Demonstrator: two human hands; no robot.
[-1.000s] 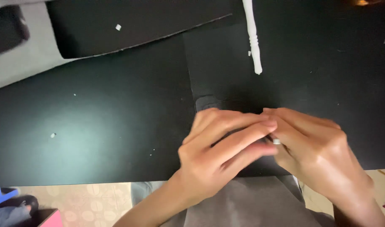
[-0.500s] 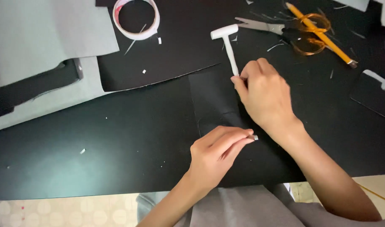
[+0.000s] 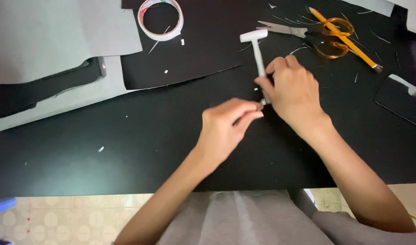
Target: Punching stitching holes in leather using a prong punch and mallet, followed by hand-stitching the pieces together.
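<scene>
My right hand [image 3: 293, 93] is closed around the handle of a small white hammer [image 3: 257, 45], whose head points away from me above the black table [image 3: 126, 149]. My left hand [image 3: 228, 124] pinches something small and metallic at the bottom end of the hammer's handle, its fingertips meeting my right hand there. What the small piece is cannot be made out. Both hands hover over a sheet of black paper [image 3: 181, 63] lying on the table.
A roll of tape [image 3: 161, 19] lies at the back. Scissors with amber handles [image 3: 328, 34] and a yellow pencil [image 3: 344, 38] lie at the back right. Grey paper sheets [image 3: 49, 41] cover the left. A dark flat object [image 3: 398, 97] sits far right. Paper scraps are scattered about.
My right hand reached out to the white hammer, took hold of it and lifted it toward my left hand, which rose off the black paper to meet its handle end.
</scene>
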